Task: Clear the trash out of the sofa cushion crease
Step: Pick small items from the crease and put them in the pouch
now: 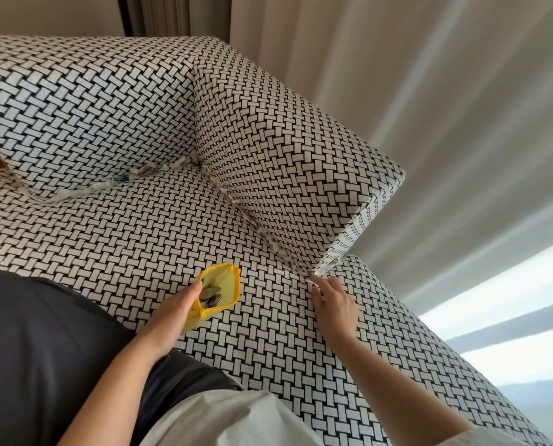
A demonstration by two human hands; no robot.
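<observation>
- The sofa (pixel 140 226), covered in black-and-white basket-weave fabric, fills most of what I see; its broad seat cushion runs from my lap out to the back and the side.
- Pale, pleated curtains (pixel 429 75) hang behind and to the right of the sofa, with bright bands of light lower right.
- The boxy armrest (pixel 285 149), in the same weave, rises on the right side of the seat.
- The back cushion (pixel 85 107) leans at the far left and meets the armrest in the corner.
- My dark clothing (pixel 43 333) covers the lower left, with a pale garment (pixel 236 420) below it.
- My left hand (pixel 172 313) grips the near edge of the bag, thumb hooked over its rim and holding the mouth wide.
- My right hand (pixel 336 304) reaches to the front end of the armrest crease, fingertips closed together in a pinch there.
- The small yellow fabric bag (pixel 223 281) rests on the seat just in front of me, with a few grey, rounded pieces inside; I cannot tell what they are.
- The trash, small pale crumpled scraps (pixel 265 233), is wedged along the crease between seat and armrest, and more of it (pixel 133 177) lies in the crease under the back cushion.
- One white scrap (pixel 317 273) sits at the crease's front end, caught between my right fingertips.
</observation>
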